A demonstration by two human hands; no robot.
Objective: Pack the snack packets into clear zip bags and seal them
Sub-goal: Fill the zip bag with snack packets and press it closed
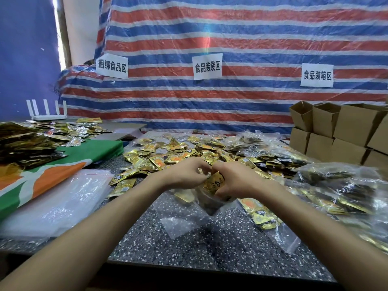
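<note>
Small gold foil snack packets (168,156) lie heaped at twelve o'clock. A clear plastic zip bag (182,223), partly filled, hangs at centre. Filled bags (336,185) pile at three o'clock, and flat empty bags (63,202) at nine.

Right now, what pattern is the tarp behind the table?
The tarp has red, blue and white stripes; head view.

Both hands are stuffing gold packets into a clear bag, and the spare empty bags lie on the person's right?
No: in the head view the spare empty bags lie on the person's left. Left hand and right hand do stuff gold packets into the clear bag.
</note>
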